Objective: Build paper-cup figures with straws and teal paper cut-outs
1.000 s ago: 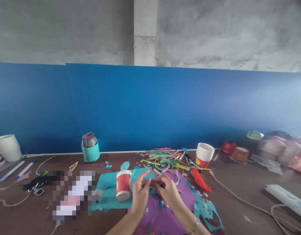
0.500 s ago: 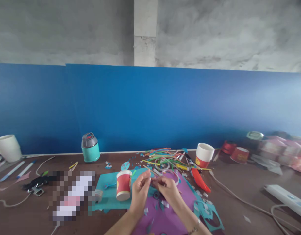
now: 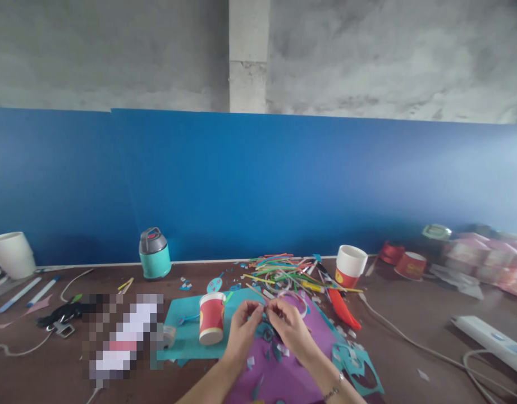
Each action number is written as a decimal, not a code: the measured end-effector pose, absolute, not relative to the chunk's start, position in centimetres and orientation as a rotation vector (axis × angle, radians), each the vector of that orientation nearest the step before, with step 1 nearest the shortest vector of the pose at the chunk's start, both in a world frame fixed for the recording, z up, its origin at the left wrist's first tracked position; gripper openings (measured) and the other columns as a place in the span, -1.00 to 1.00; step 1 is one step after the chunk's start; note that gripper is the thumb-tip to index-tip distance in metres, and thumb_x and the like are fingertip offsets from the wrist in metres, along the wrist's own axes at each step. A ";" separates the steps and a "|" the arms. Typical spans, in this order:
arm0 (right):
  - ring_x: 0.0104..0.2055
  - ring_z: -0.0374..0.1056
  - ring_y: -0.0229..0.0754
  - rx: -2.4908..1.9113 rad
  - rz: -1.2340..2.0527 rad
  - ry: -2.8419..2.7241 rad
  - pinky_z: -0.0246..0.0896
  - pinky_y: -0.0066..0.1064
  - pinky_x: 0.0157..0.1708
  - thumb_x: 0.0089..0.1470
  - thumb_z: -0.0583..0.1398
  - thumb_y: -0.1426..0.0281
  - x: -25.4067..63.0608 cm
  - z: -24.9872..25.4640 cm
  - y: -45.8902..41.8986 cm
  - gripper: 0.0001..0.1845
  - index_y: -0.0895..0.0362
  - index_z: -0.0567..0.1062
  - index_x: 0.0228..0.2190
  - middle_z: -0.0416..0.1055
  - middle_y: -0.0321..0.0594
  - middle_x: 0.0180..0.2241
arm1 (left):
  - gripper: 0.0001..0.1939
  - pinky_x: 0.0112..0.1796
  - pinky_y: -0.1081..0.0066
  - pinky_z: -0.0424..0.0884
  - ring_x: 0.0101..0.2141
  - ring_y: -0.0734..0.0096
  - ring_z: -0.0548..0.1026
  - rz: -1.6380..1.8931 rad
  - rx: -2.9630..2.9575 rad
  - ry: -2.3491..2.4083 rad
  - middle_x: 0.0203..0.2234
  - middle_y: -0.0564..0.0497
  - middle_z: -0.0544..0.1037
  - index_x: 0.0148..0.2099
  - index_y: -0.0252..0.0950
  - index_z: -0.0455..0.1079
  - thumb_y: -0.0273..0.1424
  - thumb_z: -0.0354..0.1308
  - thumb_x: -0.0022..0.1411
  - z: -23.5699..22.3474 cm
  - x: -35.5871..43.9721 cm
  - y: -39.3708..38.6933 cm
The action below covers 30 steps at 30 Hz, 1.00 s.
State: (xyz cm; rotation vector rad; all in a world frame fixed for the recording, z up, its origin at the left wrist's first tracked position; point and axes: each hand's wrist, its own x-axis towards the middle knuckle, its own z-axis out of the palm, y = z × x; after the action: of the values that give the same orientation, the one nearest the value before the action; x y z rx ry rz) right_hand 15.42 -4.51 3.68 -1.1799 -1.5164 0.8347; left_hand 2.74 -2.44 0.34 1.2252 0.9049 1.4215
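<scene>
My left hand [image 3: 245, 326] and my right hand [image 3: 287, 324] meet fingertip to fingertip above a purple sheet [image 3: 275, 373]. Both are pinched closed. Whatever sits between the fingertips is too small to make out. Left of my left hand, a red and white paper cup [image 3: 211, 320] stands on a turquoise sheet [image 3: 186, 348], beside a roll of clear tape [image 3: 169, 335]. Small turquoise and white paper scraps [image 3: 277, 352] lie on the purple sheet below my hands. Just beyond my fingers is a pile of coloured thin strips [image 3: 279, 269].
Behind the pile stands a white cup with a red base [image 3: 351, 266], near an orange-red pointed object [image 3: 344, 310]. Cut turquoise paper [image 3: 355, 365] lies right. A turquoise, grey-lidded container [image 3: 155, 255] stands by the blue partition [image 3: 250, 185]. A cable and power strip [image 3: 494, 342] lie far right.
My left hand's fingers have bent in from a more upright pose, and its tips now meet my right hand's. Both hands stay over the purple sheet.
</scene>
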 end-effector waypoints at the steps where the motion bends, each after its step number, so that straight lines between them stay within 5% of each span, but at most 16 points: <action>1: -0.51 0.14 -0.27 -1.184 0.810 -1.524 0.06 -0.48 -0.52 -0.02 0.13 0.30 15.4 3.5 -4.4 -0.78 0.15 0.38 -0.59 0.24 -0.34 -0.60 | -0.61 -0.36 0.39 0.38 -0.44 0.34 0.45 1.422 1.269 0.905 -0.53 0.01 0.50 -0.41 -0.33 0.42 -0.06 0.23 0.01 0.5 2.6 -2.4; 8: -0.37 0.38 -0.10 -1.237 0.678 -1.383 0.26 -0.38 -0.37 -0.01 0.18 0.24 15.7 2.6 -3.8 -0.73 0.15 0.49 -0.31 0.49 -0.15 -0.39 | -0.69 -0.32 0.37 0.34 -0.40 0.32 0.42 1.564 1.417 1.084 -0.50 0.00 0.47 -0.41 -0.30 0.40 -0.13 0.13 0.13 0.7 2.0 -2.3; 13: -0.49 0.29 -0.19 -1.268 0.482 -1.543 0.17 -0.44 -0.46 0.05 0.14 0.28 15.3 2.8 -4.5 -0.77 0.12 0.40 -0.56 0.38 -0.25 -0.57 | -0.78 -0.38 0.40 0.37 -0.40 0.33 0.43 1.633 1.608 1.191 -0.48 0.00 0.47 -0.40 -0.27 0.38 -0.25 0.07 0.20 0.3 2.1 -2.3; 30: -0.56 0.18 -0.26 -1.231 0.889 -1.398 0.02 -0.47 -0.55 -0.09 0.16 0.25 14.7 3.5 -4.3 -0.73 0.19 0.52 -0.58 0.38 -0.26 -0.61 | -0.85 -0.27 0.33 0.42 -0.31 0.28 0.46 1.634 1.763 1.137 -0.39 -0.04 0.48 -0.40 -0.27 0.36 -0.37 0.05 0.22 0.8 2.3 -3.2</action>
State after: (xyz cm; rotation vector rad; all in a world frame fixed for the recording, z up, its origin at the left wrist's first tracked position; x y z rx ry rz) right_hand 14.66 -4.33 3.53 -1.2309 -1.3984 0.8889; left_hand 2.35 -3.17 0.80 1.7629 1.1374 1.6339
